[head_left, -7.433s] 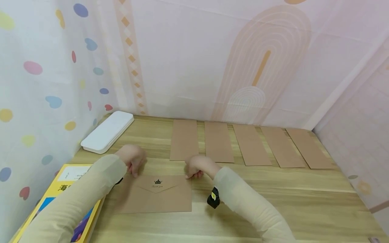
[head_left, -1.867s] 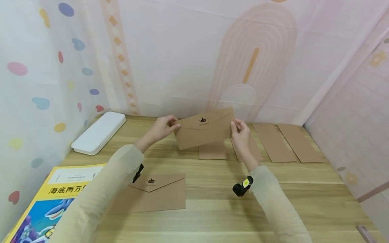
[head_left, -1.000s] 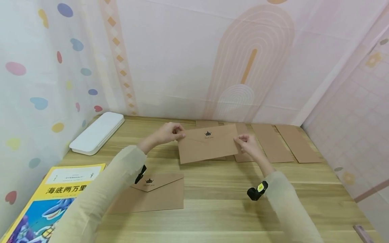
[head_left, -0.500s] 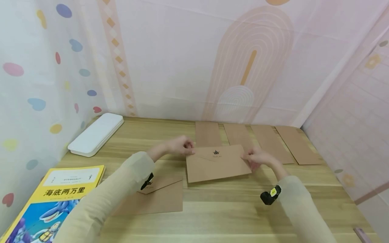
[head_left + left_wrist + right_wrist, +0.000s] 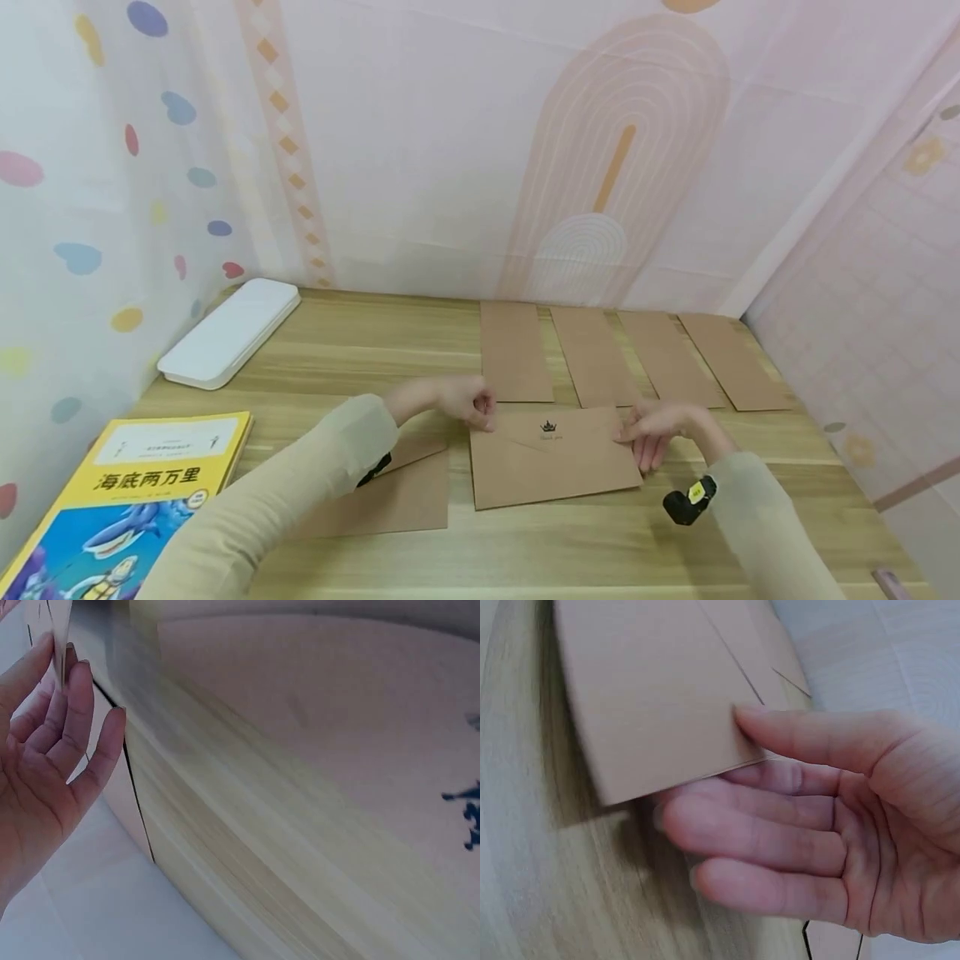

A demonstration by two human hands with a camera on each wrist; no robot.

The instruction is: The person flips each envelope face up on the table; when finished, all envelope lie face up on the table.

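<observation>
A brown kraft envelope (image 5: 551, 457) with a small black crown print lies low over the wooden table (image 5: 570, 550), flap side up. My left hand (image 5: 480, 408) pinches its upper left corner. My right hand (image 5: 633, 433) holds its right edge. In the right wrist view the thumb lies on top of the envelope (image 5: 652, 697) and the fingers (image 5: 735, 825) sit beneath it, just above the wood. The left wrist view shows my left hand (image 5: 37, 652) with only a blurred sliver of paper at its fingertips. A second, matching envelope (image 5: 397, 496) lies flat to the left, partly under my left sleeve.
Several brown paper strips (image 5: 516, 350) lie side by side along the back of the table. A white flat case (image 5: 228, 332) sits at the back left. A yellow picture book (image 5: 127, 500) lies at the front left corner. Patterned walls close in on three sides.
Both hands have brought the envelope down and toward me, from held up over the strips to nearly flat on the table. The view has tilted slightly.
</observation>
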